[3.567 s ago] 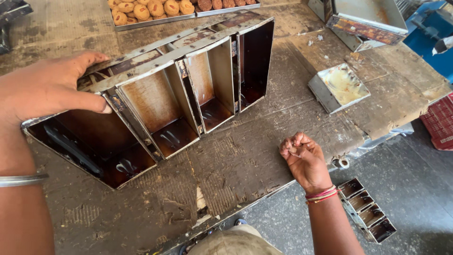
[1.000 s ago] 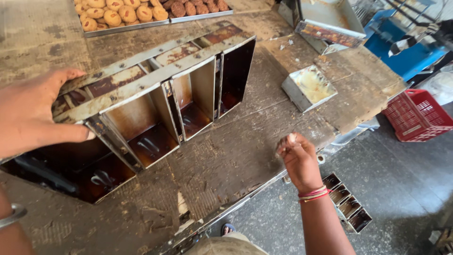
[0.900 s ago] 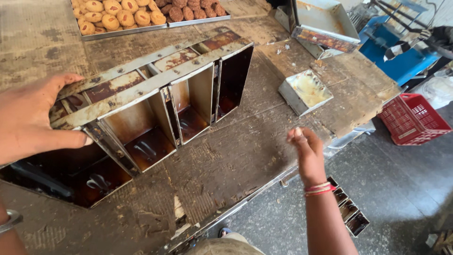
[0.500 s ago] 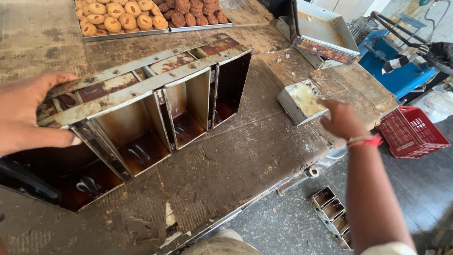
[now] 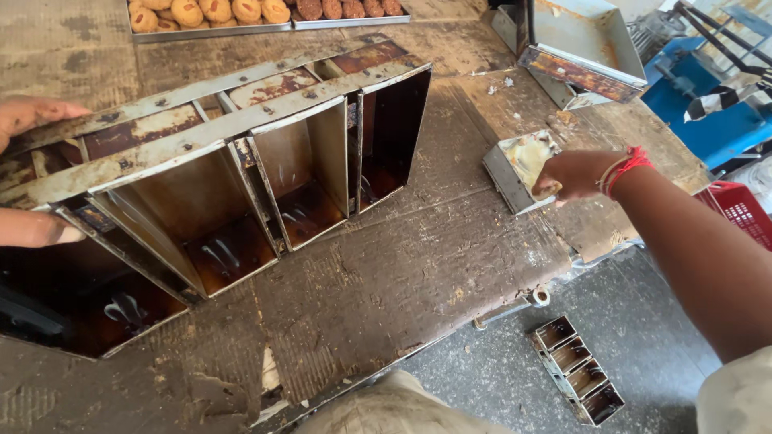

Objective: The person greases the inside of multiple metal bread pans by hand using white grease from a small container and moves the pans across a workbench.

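Grey steel loaf tins (image 5: 241,177) — insides stained dark brown. Worktop (image 5: 450,265) weathered brown, streaked black. Small tin (image 5: 515,165) smeared pale cream. Golden-brown biscuits (image 5: 241,10) — red wristband (image 5: 623,165), red crate (image 5: 736,213).

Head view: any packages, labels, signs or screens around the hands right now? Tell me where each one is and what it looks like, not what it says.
No labelled packages, signs or screens show. Containers only:
Strapped loaf tins: tipped on their sides on the table, grey and rusty, left hand on them.
Small metal tin: near table edge, pale residue inside, right hand reaching into it.
Red crate: on the floor, far right.
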